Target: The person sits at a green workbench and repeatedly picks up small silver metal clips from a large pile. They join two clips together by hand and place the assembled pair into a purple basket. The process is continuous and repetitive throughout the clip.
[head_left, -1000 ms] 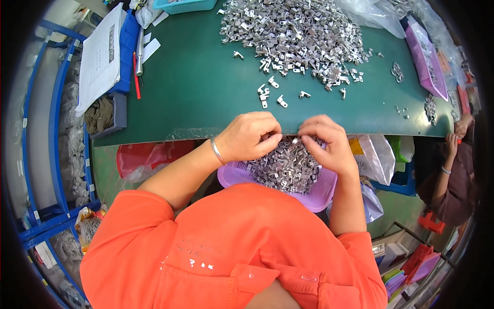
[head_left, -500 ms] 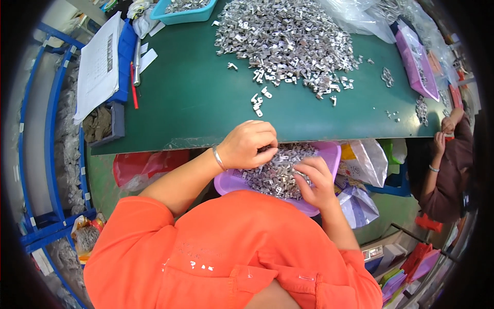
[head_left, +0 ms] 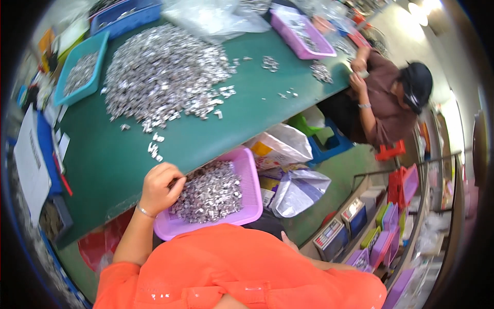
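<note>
A purple plastic basket [head_left: 252, 203] stands against my front, below the table edge, filled with small silvery metal brackets [head_left: 211, 191]. At its left rim is my left hand [head_left: 162, 189], a bracelet on the wrist. Its fingers curl together; whatever they may hold is hidden. My right hand [head_left: 288, 241] is low beside my body, to the right of the basket. Only a small part of it shows, so its fingers cannot be read. On the green table [head_left: 236, 121] lies a large heap of similar metal pieces [head_left: 159, 77], with a few loose brackets [head_left: 155, 148] nearer me.
A teal tray [head_left: 101, 54] of metal parts and a blue tray [head_left: 128, 21] stand beyond the heap. Far right, a co-worker [head_left: 383, 98] sits at the table by a pink basket [head_left: 296, 38]. Bags [head_left: 301, 190] stand right of my basket. Scales [head_left: 330, 238] are at lower right.
My view has swung to the right, and the table now slants. My right hand has left the metal pieces and dropped to my side. My left hand stays at the basket's left.
</note>
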`<state>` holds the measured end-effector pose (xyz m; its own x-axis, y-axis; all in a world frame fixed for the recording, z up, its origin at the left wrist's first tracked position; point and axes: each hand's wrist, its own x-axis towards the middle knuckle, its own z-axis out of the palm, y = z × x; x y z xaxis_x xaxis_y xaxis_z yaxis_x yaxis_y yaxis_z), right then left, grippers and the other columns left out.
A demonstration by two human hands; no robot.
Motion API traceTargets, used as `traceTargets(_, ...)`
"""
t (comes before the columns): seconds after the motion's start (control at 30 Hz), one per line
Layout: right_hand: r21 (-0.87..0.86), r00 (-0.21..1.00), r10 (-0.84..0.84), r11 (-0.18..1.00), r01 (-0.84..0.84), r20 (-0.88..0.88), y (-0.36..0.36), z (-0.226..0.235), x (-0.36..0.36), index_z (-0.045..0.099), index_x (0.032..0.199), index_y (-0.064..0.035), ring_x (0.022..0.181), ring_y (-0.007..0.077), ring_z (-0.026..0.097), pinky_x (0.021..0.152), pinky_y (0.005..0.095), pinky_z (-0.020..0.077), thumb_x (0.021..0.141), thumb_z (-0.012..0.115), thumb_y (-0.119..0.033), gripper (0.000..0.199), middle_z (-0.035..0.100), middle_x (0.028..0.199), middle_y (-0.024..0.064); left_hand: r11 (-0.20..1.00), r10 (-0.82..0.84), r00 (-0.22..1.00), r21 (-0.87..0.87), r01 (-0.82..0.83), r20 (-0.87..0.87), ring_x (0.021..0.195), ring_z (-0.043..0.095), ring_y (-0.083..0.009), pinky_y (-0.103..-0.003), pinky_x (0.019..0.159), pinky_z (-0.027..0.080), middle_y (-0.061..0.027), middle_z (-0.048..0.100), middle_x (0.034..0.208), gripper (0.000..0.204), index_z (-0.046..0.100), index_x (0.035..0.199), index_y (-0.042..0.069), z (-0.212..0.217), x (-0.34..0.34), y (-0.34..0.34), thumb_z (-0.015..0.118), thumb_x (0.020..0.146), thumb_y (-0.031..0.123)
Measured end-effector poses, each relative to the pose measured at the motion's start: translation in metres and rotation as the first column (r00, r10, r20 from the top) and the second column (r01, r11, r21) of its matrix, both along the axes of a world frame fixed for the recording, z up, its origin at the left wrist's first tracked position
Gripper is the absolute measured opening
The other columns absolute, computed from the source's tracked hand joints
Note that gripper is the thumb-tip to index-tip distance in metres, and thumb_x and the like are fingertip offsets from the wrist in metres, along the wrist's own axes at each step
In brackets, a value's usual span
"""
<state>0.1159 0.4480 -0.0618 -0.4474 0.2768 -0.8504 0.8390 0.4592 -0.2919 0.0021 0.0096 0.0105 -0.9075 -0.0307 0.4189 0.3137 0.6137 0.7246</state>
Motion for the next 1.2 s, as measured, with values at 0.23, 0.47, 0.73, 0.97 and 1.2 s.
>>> traceTargets(0.23, 0.038, 0.961, -0.111, 0.991, 0.125, -0.255, -0.024, -0.016, 0.034, 0.054, 0.131, 0.0054, 0.129, 0.0411, 0.048, 0.107, 0.0423, 0.0357, 0.1, 0.026, -0.062, 0.079, 0.055, 0.133, 0.0289, 1.0, 0.005, 0.999, -0.003, -0.005, 0.035, 0.064, 0.057, -0.0226, -0.032, 0.057, 0.046, -0.0085, 0.061, 0.079, 0.009, 0.064, 0.078, 0.002, -0.001, 0.002, 0.002, 0.072, 0.074, -0.003)
traceTargets(0.47, 0.029, 0.965, -0.086, 0.995, 0.096, -0.246, -0.026, -0.006, 0.03, 0.052, 0.132, 0.0054, 0.129, 0.0402, 0.049, 0.107, 0.0427, 0.0358, 0.101, 0.028, -0.059, 0.075, 0.054, 0.134, 0.028, 1.0, -0.018, 1.0, -0.021, 0.019, 0.022, 0.063, 0.056, -0.0204, -0.03, 0.056, 0.045, -0.0081, 0.061, 0.079, 0.009, 0.063, 0.078, 0.002, 0.0, 0.001, 0.004, 0.071, 0.077, -0.003)
traceTargets(0.73, 0.114, 0.936, 0.171, 0.983, -0.142, -0.306, -0.011, 0.0, 0.013, 0.06, 0.116, 0.0053, 0.116, 0.0377, 0.055, 0.1, 0.0417, 0.0402, 0.104, 0.029, -0.049, 0.063, 0.06, 0.122, 0.0258, 0.998, 0.028, 1.0, 0.055, -0.028, 0.004, 0.073, 0.062, -0.0262, -0.034, 0.066, 0.05, -0.0106, 0.063, 0.081, 0.007, 0.065, 0.08, 0.001, -0.005, 0.004, -0.004, 0.071, 0.077, -0.001)
traceTargets(0.97, 0.023, 0.264, 0.177, 0.867, -0.498, -0.948, -0.12, 0.061, -0.164, 0.057, 0.126, 0.0055, 0.119, 0.0267, 0.055, 0.107, 0.0385, 0.0382, 0.096, 0.047, -0.004, 0.033, 0.059, 0.127, 0.0164, 0.865, 0.487, 0.873, -0.126, -0.485, -0.014, 0.085, 0.056, -0.0232, -0.035, 0.081, 0.049, -0.0123, 0.058, 0.113, 0.047, 0.054, 0.127, 0.002, -0.011, 0.003, -0.029, 0.062, 0.08, -0.002)
traceTargets(1.2, 0.52, -0.466, 0.241, 0.264, -0.813, -0.851, -0.333, 0.07, -0.235, 0.06, 0.122, 0.0026, 0.128, 0.0378, 0.051, 0.106, 0.0432, 0.0427, 0.082, 0.055, 0.007, 0.04, 0.06, 0.13, 0.0199, 0.912, 0.39, 0.912, 0.082, -0.402, 0.131, 0.089, 0.063, -0.0218, -0.033, 0.081, 0.052, -0.015, 0.058, 0.113, 0.058, 0.043, 0.136, 0.0, -0.013, 0.008, -0.02, 0.048, 0.08, -0.015)
